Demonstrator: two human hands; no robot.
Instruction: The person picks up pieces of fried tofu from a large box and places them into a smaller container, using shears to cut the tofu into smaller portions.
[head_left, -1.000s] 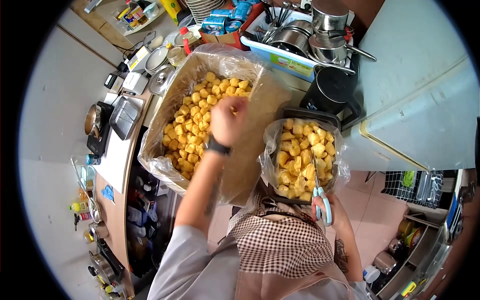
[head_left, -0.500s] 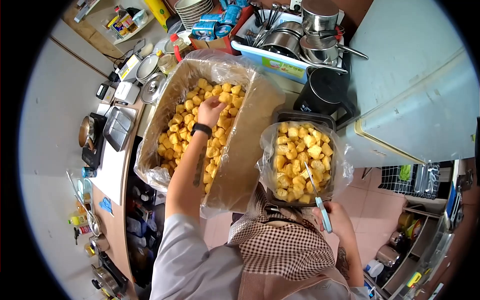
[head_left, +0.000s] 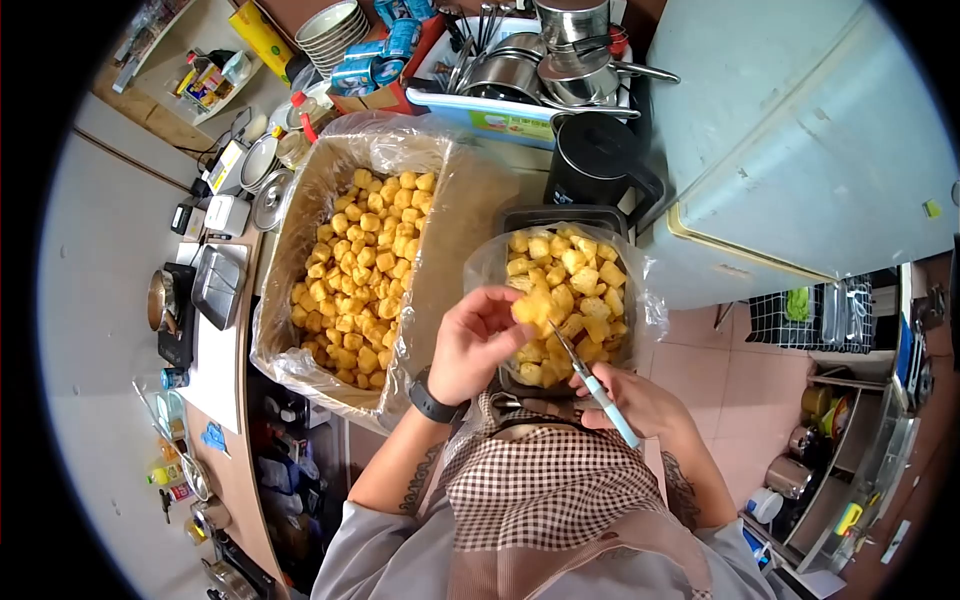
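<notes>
My left hand (head_left: 478, 338) is closed on a golden fried tofu puff (head_left: 537, 309), pinched between thumb and fingers above the lined tray. Closed round a slim light blue handle, my right hand (head_left: 632, 398) holds a small knife (head_left: 602, 402). Its metal blade points up and left, with the tip right at the puff's lower edge. Beneath both hands, a dark tray (head_left: 520, 214) lined with a clear plastic bag (head_left: 648, 300) holds many puffs, some with pale, torn-looking insides showing. To the left, a large cardboard box (head_left: 455, 210) with a plastic liner is full of whole puffs (head_left: 360, 260).
A black kettle (head_left: 600, 160) stands behind the tray, beside a pale fridge (head_left: 760, 150). A white bin of pots (head_left: 520, 125) sits at the back. On the left, a side table (head_left: 215, 400) carries a metal pan (head_left: 218, 285). A wire basket (head_left: 790, 320) is at the right.
My left hand has come from inside the cardboard box to the tray with a puff. My right hand has moved up and left, bringing the knife to it. The view has shifted.
</notes>
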